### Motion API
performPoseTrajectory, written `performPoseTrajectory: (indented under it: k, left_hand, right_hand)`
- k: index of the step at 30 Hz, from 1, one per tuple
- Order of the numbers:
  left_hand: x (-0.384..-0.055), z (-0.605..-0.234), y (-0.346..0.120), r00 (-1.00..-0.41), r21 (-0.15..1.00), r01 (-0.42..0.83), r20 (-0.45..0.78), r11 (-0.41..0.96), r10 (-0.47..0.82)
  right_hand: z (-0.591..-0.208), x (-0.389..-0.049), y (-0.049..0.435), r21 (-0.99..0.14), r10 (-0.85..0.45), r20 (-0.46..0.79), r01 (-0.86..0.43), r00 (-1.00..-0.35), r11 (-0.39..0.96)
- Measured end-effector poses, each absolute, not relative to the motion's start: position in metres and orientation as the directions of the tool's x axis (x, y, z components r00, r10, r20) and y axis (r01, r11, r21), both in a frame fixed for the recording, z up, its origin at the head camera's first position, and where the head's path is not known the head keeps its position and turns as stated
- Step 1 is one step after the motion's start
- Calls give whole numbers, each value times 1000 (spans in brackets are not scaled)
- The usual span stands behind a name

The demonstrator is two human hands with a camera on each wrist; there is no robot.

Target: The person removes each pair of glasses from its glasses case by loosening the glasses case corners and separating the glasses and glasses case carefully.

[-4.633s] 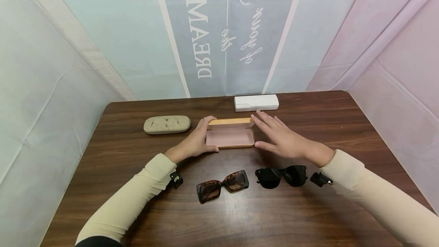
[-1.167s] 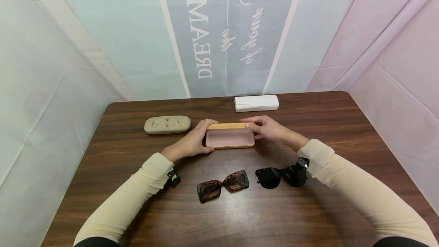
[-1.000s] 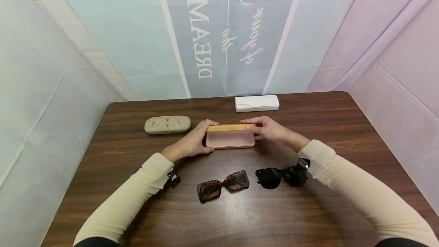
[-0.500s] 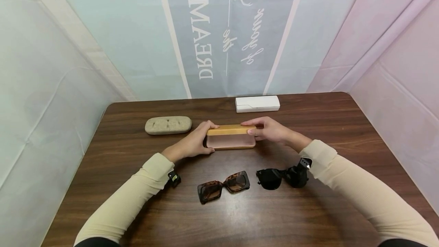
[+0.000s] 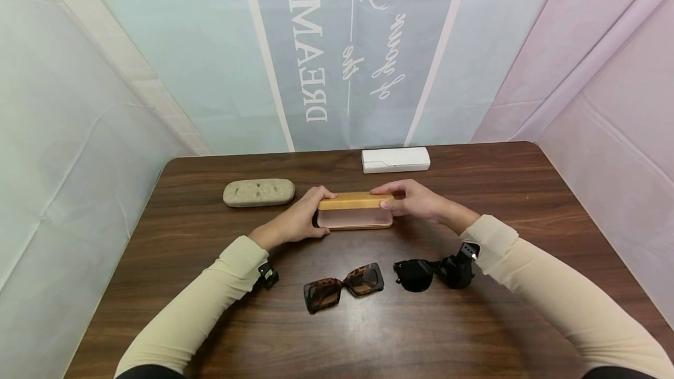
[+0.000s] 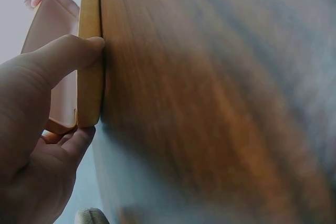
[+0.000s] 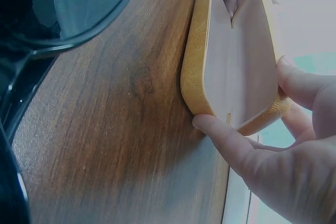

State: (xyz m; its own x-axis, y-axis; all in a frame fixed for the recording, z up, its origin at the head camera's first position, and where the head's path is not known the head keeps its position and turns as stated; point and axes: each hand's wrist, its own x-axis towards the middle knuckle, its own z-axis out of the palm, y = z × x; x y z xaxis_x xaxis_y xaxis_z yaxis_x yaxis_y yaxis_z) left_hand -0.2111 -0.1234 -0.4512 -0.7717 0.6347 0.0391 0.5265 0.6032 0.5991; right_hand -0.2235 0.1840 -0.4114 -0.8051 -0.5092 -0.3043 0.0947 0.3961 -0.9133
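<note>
A yellow-tan glasses case [image 5: 354, 219] with a pale pink lining stands half open on the table, its lid [image 5: 347, 200] tilted toward me. My left hand [image 5: 296, 218] grips the left end; in the left wrist view the thumb lies on the front wall [image 6: 89, 95] and fingers wrap the end. My right hand [image 5: 418, 200] holds the lid's right end between thumb and fingers. From the right wrist, one finger also touches the base's corner, and only bare lining [image 7: 244, 66] shows inside. Nearer me lie tortoiseshell sunglasses [image 5: 322, 295] and black sunglasses [image 5: 415, 275], the latter partly behind the right wrist camera.
A beige fabric glasses case [image 5: 258, 192] lies shut to the left of my left hand. At the table's back edge rests a white glasses case [image 5: 395, 159]. Fabric walls surround the brown wooden table [image 5: 347, 350] on the back and both sides.
My right hand, spread beside the case in the earliest frame, has taken hold of the lid. The lid has since tipped forward and down. My left hand keeps its grip on the left end.
</note>
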Motion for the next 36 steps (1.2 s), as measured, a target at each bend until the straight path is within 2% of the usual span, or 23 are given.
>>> performPoseTrajectory:
  k: [6, 13, 26, 36]
  left_hand:
    - [-211, -452, -123, -768, 607, 531, 48, 592, 639]
    - [-211, -452, -124, -763, 600, 540, 52, 591, 645]
    - [-208, -451, -122, -756, 568, 555, 39, 608, 653]
    - [-208, -452, -121, -753, 556, 566, 48, 609, 656]
  right_hand:
    - [-412, -224, 185, -920, -517, -290, 85, -805, 383]
    - [-414, -223, 187, -879, -533, -224, -67, -816, 473]
    - [-419, -216, 185, -827, -562, -123, -228, -818, 514]
    - [-420, -212, 184, -803, -540, -113, -244, -834, 543]
